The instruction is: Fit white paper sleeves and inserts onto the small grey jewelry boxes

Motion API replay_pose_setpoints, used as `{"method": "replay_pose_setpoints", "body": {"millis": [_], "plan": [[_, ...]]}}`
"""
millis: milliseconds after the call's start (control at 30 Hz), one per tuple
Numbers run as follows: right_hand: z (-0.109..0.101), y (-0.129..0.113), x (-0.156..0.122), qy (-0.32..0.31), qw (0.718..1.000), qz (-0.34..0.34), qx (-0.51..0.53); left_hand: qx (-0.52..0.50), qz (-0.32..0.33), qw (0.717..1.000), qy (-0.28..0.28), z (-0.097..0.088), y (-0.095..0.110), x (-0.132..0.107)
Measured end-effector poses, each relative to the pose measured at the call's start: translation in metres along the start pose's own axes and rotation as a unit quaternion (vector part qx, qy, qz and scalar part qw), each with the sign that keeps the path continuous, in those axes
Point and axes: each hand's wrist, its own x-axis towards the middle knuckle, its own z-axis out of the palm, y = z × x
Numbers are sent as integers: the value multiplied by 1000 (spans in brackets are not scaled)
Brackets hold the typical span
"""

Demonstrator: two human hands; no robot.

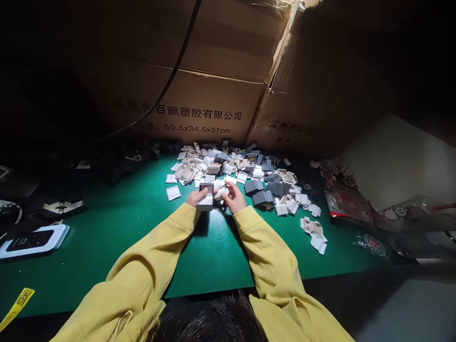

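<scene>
The left hand [194, 196] closes around a small open white box [205, 200] held just above the green mat [213, 259], while the right hand [235, 197] beside it pinches a white insert [221, 192], the heap of small boxes [263, 178] just beyond.

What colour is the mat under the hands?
The mat is green, seen best in the head view.

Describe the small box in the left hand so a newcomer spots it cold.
On the green mat, find the heap of white and grey pieces below the cardboard cartons. Just in front of it, the left hand holds a small white box; unlike the scattered pieces, it is gripped, lid apparently raised.
</scene>
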Motion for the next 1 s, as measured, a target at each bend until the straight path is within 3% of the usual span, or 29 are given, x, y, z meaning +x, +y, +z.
{"method": "replay_pose_setpoints", "body": {"millis": [200,367,633,867,1000], "plan": [[-3,-12,-8,53,985,-90,-138,-65,12,997,-26,-3,-6,5],[-2,-5,-6,103,970,-102,-195,-67,15,997,-21,-1,-9,7],[-1,7,-2,79,957,-153,-234,-98,27,995,-20,8,-9,1],[-5,16,1,68,895,-229,-376,-87,13,996,-30,2,-14,7],[-7,16,2,64,883,-252,-391,-103,1,994,-41,3,-15,8]]}}
